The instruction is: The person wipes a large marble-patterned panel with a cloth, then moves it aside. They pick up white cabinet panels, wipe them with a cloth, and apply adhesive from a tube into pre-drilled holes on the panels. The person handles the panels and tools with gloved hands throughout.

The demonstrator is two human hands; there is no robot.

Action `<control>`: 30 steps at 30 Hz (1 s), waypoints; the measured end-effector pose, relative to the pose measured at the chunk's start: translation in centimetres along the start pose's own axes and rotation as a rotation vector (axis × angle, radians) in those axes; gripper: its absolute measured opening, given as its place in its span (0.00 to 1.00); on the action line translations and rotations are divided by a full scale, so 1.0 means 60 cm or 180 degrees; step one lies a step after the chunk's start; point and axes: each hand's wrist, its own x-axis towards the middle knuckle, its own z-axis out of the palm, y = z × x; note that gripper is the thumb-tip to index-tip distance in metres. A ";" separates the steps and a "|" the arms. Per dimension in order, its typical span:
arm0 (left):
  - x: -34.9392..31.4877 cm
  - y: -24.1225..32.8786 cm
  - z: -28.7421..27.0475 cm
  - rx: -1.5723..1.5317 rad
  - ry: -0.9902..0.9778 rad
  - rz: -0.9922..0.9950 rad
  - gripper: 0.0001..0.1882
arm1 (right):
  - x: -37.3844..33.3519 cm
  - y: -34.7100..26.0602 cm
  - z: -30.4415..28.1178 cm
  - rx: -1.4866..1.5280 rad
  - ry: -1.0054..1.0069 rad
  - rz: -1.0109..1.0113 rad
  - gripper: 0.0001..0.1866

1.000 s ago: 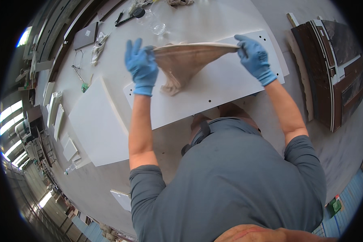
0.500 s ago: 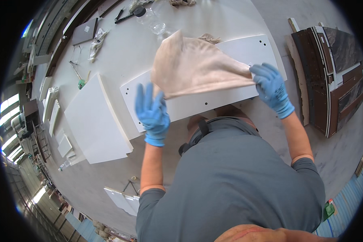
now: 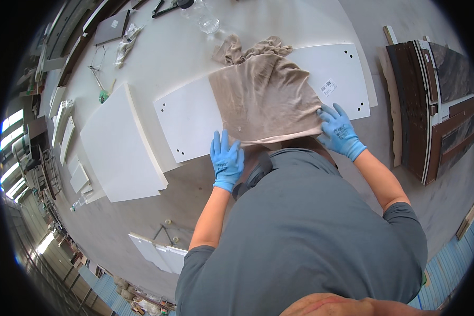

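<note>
Brown cloth: laid across white panel, creased; bunched fabric at panel's far edge. Left hand, fingers spread, right hand, part-curled: panel's near edge; cannot tell whether pinching.

A pale table carries a panel and bottle.

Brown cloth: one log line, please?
brown cloth: spread over white panel; left hand: at near-left corner; right hand: at near-right corner
</note>
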 end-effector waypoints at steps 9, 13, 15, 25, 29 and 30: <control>0.299 -0.097 -0.046 0.0124 0.1232 -0.0129 0.18 | 0.363 0.137 -0.051 0.0074 0.1872 0.0249 0.12; 0.479 -0.124 0.022 0.1019 0.0666 0.0480 0.25 | 0.485 0.142 0.005 -0.0622 0.1713 0.0354 0.11; 0.536 -0.128 0.062 0.1185 0.0318 0.0762 0.26 | 0.511 0.140 0.022 -0.0566 0.0861 0.0518 0.13; 0.557 -0.168 0.058 0.0209 0.1521 0.0199 0.05 | 0.473 0.226 -0.088 0.0045 0.2590 0.0636 0.06; 0.523 -0.146 0.023 0.0290 0.1335 0.0129 0.08 | 0.427 0.248 -0.129 0.0098 0.2654 0.0392 0.05; 0.527 -0.136 0.020 0.0212 0.1321 0.0329 0.08 | 0.422 0.247 -0.140 0.0048 0.2590 0.0359 0.05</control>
